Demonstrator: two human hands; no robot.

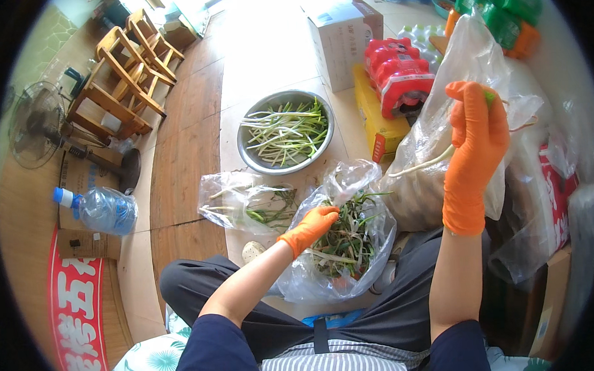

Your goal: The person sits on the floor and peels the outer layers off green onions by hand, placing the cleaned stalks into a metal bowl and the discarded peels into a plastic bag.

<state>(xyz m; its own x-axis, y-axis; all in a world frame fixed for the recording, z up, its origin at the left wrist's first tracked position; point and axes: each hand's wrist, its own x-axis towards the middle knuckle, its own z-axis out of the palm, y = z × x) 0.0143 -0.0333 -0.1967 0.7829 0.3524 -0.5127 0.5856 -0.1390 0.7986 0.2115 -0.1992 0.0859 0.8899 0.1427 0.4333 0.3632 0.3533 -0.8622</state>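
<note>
My right hand [477, 153], in an orange glove, is raised at the right with its fingers closed on a green onion [425, 164], whose white stalk sticks out to the left. My left hand [312, 227], also gloved in orange, is at the upper left part of an open clear plastic bag [380, 261] of green trimmings [346, 238]; what its fingertips hold is hard to tell. Beyond the bag stands a metal basin [243, 153] of green onions [287, 133]. A smaller clear bag [217, 181] with several green onions lies left of the trimmings.
At the right stand a large plastic sack [412, 195], a yellow box [381, 132], red-wrapped bottles [399, 74] and a white carton [338, 54]. On the left are a water jug [109, 211], an electric fan [38, 124] and wooden chairs [123, 78].
</note>
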